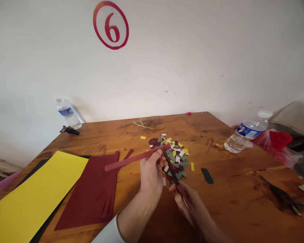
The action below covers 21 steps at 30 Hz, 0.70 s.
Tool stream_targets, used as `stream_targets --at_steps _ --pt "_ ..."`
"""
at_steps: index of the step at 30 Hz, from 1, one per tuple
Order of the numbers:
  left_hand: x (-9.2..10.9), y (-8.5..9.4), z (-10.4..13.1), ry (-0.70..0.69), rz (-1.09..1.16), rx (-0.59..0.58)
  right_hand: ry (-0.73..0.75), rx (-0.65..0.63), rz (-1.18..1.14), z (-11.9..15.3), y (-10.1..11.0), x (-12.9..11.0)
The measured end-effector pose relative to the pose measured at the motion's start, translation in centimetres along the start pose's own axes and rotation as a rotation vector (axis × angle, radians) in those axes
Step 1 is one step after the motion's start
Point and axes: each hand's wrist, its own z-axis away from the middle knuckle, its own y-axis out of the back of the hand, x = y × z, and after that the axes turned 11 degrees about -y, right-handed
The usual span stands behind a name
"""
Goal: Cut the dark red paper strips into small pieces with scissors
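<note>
My left hand (151, 175) pinches a dark red paper strip (129, 161) near its right end; the strip's long part reaches out to the left. In my right hand (191, 202) is a pair of scissors (170, 165), its narrow blades pointing up and away at the strip's right end. Whether the blades touch the paper I cannot tell. Beneath and behind both hands lies a pile of small cut paper pieces (178, 160) in green, white, yellow and dark red. To the left rests a dark red sheet (86, 192) with several narrow strips (106, 204) on it.
A yellow sheet (38, 192) overlaps black paper at the left. Water bottles stand at the back left (70, 114) and right (247, 131). Thin stalks (148, 123) lie near the wall. A dark green piece (207, 176) and a dark tool (281, 194) lie rightward on the wooden table (230, 206).
</note>
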Motion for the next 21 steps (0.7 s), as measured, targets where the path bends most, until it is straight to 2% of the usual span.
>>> stream_targets --at_steps 5,9,17,21 --pt "0.0 0.2 -0.2 -0.001 -0.008 0.007 0.017 0.016 0.027 0.1 0.1 0.2" --pt "0.1 0.1 -0.2 0.0 -0.002 0.032 0.009 -0.019 0.06 -0.2 0.7 0.5" --pt "-0.1 0.3 -0.4 0.008 -0.017 0.033 -0.034 -0.033 0.13 0.0 1.1 -1.1" --pt "-0.1 0.3 -0.4 0.013 -0.018 0.041 -0.012 0.008 0.122 -0.1 0.9 -0.6"
